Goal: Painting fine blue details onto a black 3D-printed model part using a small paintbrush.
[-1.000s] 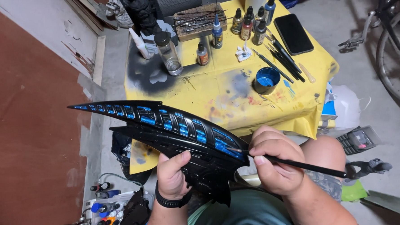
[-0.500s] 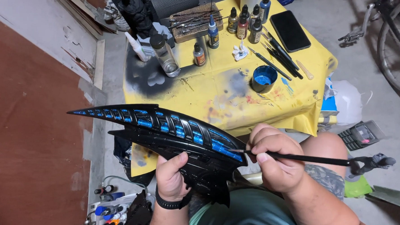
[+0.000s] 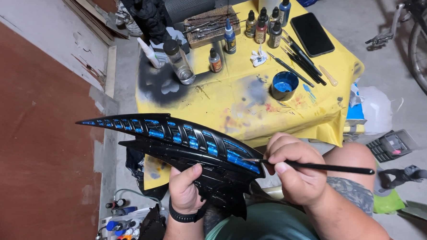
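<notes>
Spanning the lower middle of the head view from a sharp tip at left to a broad base at right: long, curved, glossy black blade-shaped piece (image 3: pixel 176 141), tapering leftward; row of recessed slots along its upper rib filled with bright blue, the blue patches growing larger toward the right end; lower edge plain black with a second, shorter point beneath the rib; held in the air in front of the lap, below the near edge of the yellow-covered table (image 3: pixel 232 102); not touching that table.

Gripped from beneath at its broad base by the left hand (image 3: pixel 185 191); thumb pressed on the near black face, remaining fingers wrapped behind and hidden; black wristband (image 3: pixel 185 216) on that wrist; hand clamped firmly on the piece.

Held at right by the right hand (image 3: pixel 295 171): thin black-handled brush (image 3: pixel 321 167); fingers closed together round the shaft near the ferrule, thumb on top; handle projecting rightward, well past the knuckles; bristle tip resting against the last blue slot at the right end of the rib, just left of the fingertips.

Noted on the table beyond: small round pot of blue paint (image 3: pixel 285 85); cluster of dropper bottles (image 3: pixel 266 24); dark phone (image 3: pixel 312 34); spare brushes (image 3: pixel 299 61) lying just beside the pot.
</notes>
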